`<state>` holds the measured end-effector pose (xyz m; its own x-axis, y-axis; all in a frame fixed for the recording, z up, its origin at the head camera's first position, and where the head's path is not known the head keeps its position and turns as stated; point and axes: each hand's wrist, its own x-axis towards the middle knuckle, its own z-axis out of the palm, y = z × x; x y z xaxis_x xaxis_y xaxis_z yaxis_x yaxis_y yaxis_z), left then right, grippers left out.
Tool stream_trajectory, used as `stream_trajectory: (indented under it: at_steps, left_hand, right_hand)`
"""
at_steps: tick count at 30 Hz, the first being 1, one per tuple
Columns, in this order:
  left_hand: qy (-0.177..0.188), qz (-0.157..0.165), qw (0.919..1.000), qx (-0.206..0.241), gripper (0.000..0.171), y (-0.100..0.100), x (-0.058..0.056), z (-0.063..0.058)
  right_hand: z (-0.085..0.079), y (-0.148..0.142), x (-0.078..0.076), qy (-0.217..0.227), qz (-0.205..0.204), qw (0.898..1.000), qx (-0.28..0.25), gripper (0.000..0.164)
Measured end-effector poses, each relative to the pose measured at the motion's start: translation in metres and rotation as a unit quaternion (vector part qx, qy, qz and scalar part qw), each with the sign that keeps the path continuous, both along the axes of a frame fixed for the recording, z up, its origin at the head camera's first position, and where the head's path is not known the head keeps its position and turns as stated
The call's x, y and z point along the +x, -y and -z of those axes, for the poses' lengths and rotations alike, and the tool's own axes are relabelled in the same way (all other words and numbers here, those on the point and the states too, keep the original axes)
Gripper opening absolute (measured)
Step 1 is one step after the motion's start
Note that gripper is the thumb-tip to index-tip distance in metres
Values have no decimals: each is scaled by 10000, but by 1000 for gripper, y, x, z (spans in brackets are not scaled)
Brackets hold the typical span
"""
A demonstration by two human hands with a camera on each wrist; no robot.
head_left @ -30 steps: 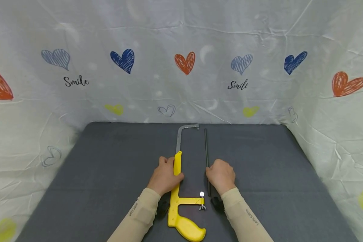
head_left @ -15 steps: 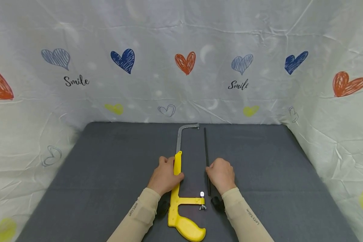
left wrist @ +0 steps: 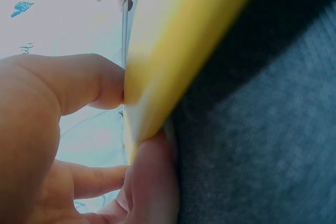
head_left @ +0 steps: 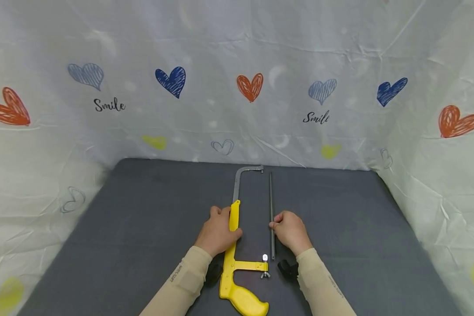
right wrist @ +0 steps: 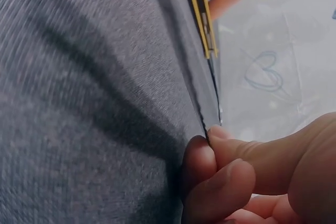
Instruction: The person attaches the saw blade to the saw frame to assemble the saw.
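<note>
A yellow hacksaw frame (head_left: 228,261) with a grey metal front arm lies lengthwise in the head view, its handle toward the person. My left hand (head_left: 218,231) grips its yellow spine, thumb on one side and fingers on the other; the left wrist view shows the fingertips pressed to the yellow bar. Right of the frame, apart from it, is a long thin saw blade (head_left: 271,197), roughly parallel to the spine. My right hand (head_left: 293,231) pinches it between thumb and finger along its length. In the right wrist view, the blade (right wrist: 181,59) shows a toothed edge.
Below the blade's near end, a wing nut (head_left: 265,275) and a blade pin (head_left: 265,257) sit on the frame's rear arm. A dark grey cloth (head_left: 154,206) covers the table. A white curtain (head_left: 205,52) printed with hearts hangs behind and at both sides.
The right hand has turned a little, so its thumb and finger now show pinching the blade, whose face looks lighter. The left hand keeps its grip. The head view has tilted slightly.
</note>
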<state>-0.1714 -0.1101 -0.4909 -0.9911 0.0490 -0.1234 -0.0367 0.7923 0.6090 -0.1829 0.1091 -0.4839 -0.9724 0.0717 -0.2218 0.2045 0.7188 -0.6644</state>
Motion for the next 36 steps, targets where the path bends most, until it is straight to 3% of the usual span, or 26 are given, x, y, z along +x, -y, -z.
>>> stream_trajectory:
  at_steps: [6,18,26,36]
  left_hand:
    - [9,8,10000,28,80,-2,3,1]
    - [-25,-109,9999,33,80,2,3,0]
    - [-49,-61,9999,113,80,-1,2,3]
    - [-29,-83,9999,50,80,0,2,-1]
  right_hand:
    - [1,-1,4,232,-77,9990,-376,13]
    - [3,5,0,109,-375,9958,-824,14]
    - [5,3,1,100,-267,9961,-836,15]
    - [7,7,1,-19,-264,9961,-839,15]
